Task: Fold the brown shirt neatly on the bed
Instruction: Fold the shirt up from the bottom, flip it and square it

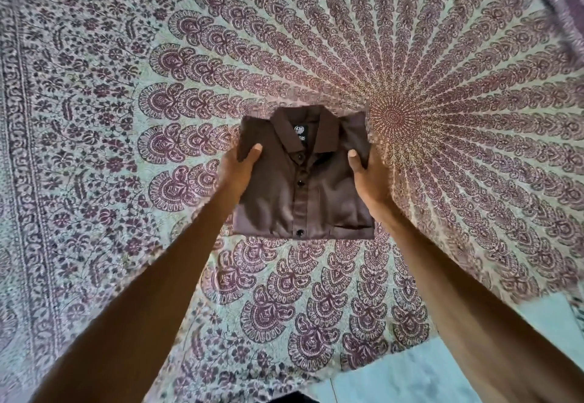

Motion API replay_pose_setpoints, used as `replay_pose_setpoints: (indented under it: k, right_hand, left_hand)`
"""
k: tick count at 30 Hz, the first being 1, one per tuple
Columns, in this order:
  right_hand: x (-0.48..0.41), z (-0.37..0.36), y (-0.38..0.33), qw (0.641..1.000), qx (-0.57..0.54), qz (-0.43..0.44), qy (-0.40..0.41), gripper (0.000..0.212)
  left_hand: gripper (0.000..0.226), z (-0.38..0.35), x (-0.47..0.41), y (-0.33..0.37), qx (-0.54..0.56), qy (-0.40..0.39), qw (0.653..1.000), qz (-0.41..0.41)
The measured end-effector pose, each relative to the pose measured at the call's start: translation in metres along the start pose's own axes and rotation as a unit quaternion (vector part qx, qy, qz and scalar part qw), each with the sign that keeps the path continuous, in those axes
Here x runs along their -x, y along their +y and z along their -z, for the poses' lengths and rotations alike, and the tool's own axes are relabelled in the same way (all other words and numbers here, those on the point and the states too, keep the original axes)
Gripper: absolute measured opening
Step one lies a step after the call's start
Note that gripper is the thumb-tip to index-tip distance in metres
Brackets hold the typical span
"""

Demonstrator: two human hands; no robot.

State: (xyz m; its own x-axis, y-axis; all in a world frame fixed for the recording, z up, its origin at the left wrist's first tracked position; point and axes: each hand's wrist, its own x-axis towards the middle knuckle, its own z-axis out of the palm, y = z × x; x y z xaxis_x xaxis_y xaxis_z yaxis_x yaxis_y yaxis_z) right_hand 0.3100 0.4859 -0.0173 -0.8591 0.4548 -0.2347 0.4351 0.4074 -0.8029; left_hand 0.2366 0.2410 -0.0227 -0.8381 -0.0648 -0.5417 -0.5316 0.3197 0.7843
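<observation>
Brown shirt [303, 181] is sitting folded into a compact rectangle on the bed [94, 118], just left of the centre of the sheet's radiating mandala print [392, 115]. Collar [303, 131] is facing away from the person, buttoned placket running down the middle, black neck label [298, 134] showing inside the collar. A pocket edge is showing at the shirt's lower right corner.

Left hand [237, 169] is gripping the shirt's left edge: thumb lying on top of the fabric just below the collar point, fingers tucked under the side and hidden. Grip is closed on the shirt. Right hand [368, 178] is doing the same on the shirt's right edge, thumb pressing on top, fingers wrapping under and out of sight, so that grip is also clamped on the shirt. Both forearms are reaching in from below the shirt, bare.

Cannot tell whether the shirt is resting flat on the sheet or being held slightly off it; its lower edge is looking straight and crisp against the print.

Below and right of the shirt, past the bed's edge, a pale floor [410, 380] is showing. Far up and right of the shirt, a purple blurred cloth [559, 1] is lying at the corner.
</observation>
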Motion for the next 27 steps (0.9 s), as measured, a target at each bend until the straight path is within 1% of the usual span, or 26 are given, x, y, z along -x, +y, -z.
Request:
replay_pose_setpoints:
  k: [1, 2, 3, 4, 6, 7, 10, 12, 14, 16, 18, 20, 23, 27]
  right_hand:
    - [0.02, 0.0, -0.004, 1.0, -0.006, 0.016, -0.003, 0.031]
    - [0.041, -0.003, -0.005, 1.0, -0.015, 0.022, -0.007, 0.03]
    - [0.063, -0.005, -0.008, 0.999, -0.024, 0.019, -0.014, 0.028]
    - [0.081, -0.007, -0.009, 0.999, -0.032, 0.01, -0.019, 0.025]
    - [0.126, -0.014, -0.015, 0.998, -0.053, 0.005, -0.04, 0.018]
    - [0.148, -0.02, -0.018, 0.996, -0.064, 0.008, -0.059, 0.018]
    - [0.206, -0.045, -0.026, 0.992, -0.075, 0.006, -0.103, 0.025]
    - [0.242, -0.067, -0.035, 0.99, -0.075, 0.004, -0.117, 0.023]
    - [0.272, -0.093, -0.045, 0.989, -0.081, 0.009, -0.121, 0.02]
    - [0.301, -0.123, -0.056, 0.989, -0.076, 0.008, -0.125, 0.023]
    - [0.328, -0.156, -0.065, 0.99, -0.063, 0.005, -0.125, 0.027]
    - [0.351, -0.186, -0.073, 0.99, -0.051, 0.012, -0.13, 0.03]
    - [0.385, -0.23, -0.079, 0.991, -0.027, 0.034, -0.13, 0.035]
    - [0.413, -0.278, -0.066, 0.991, 0.024, 0.06, -0.118, 0.051]
  left_hand:
    - [0.04, 0.01, 0.02, -0.007, 0.014, 0.011, 1.0, -0.01]
    - [0.032, 0.022, 0.04, -0.015, 0.029, 0.024, 0.999, -0.018]
    - [0.029, 0.036, 0.061, -0.025, 0.036, 0.038, 0.998, -0.019]
    - [0.03, 0.048, 0.079, -0.036, 0.038, 0.052, 0.998, -0.019]
    - [0.043, 0.08, 0.116, -0.06, 0.028, 0.079, 0.996, -0.019]
    - [0.046, 0.098, 0.133, -0.072, 0.025, 0.087, 0.996, -0.015]
    - [0.042, 0.147, 0.176, -0.108, 0.045, 0.098, 0.994, 0.005]
    - [0.054, 0.179, 0.199, -0.129, 0.06, 0.107, 0.992, 0.009]
    - [0.05, 0.209, 0.217, -0.147, 0.064, 0.127, 0.99, 0.013]
    - [0.045, 0.244, 0.23, -0.165, 0.066, 0.147, 0.987, 0.02]
    - [0.032, 0.28, 0.238, -0.187, 0.058, 0.165, 0.984, 0.011]
    - [0.025, 0.313, 0.244, -0.209, 0.036, 0.184, 0.982, 0.02]
    - [0.028, 0.356, 0.25, -0.246, 0.027, 0.207, 0.978, 0.024]
    - [0.032, 0.392, 0.25, -0.293, 0.025, 0.192, 0.981, 0.002]
